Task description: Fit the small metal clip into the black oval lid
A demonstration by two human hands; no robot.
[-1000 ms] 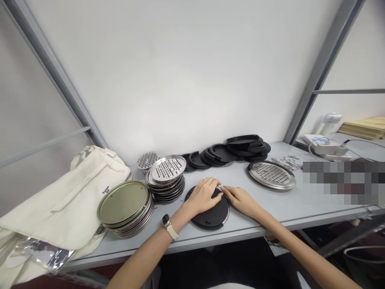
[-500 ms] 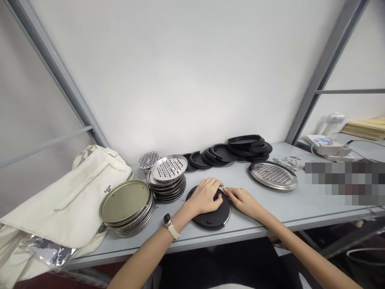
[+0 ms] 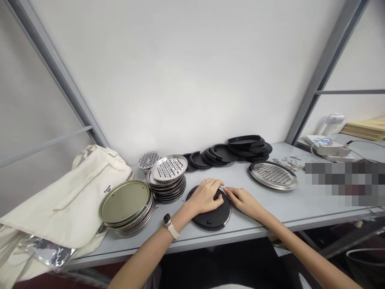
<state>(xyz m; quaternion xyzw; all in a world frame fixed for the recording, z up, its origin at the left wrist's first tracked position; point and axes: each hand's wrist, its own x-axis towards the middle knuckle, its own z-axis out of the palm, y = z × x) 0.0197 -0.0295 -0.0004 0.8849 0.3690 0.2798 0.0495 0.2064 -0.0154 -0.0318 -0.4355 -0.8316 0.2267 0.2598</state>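
Observation:
A round black disc (image 3: 210, 216) with a shiny metal rim showing on its right side lies on the table near the front edge. My left hand (image 3: 206, 196) rests over its upper part, fingers bent and pressed onto it near the far edge. At that edge my right hand (image 3: 239, 197) pinches a small silvery metal piece (image 3: 221, 188), mostly hidden between the fingertips. To the left stands a stack of round grater plates (image 3: 170, 167), with a stack of olive-green and silver round plates (image 3: 124, 202) in front of it.
Black ring-like covers (image 3: 225, 153) lie heaped along the wall. A round grater in a black rim (image 3: 273, 175) sits to the right, near scattered small metal parts (image 3: 290, 162). A cream bag (image 3: 75, 192) covers the table's left end. Metal posts (image 3: 327, 72) frame the bench.
Almost nothing differs. Both hands stay at the far edge of the black disc, with only a slight shift of the fingertips.

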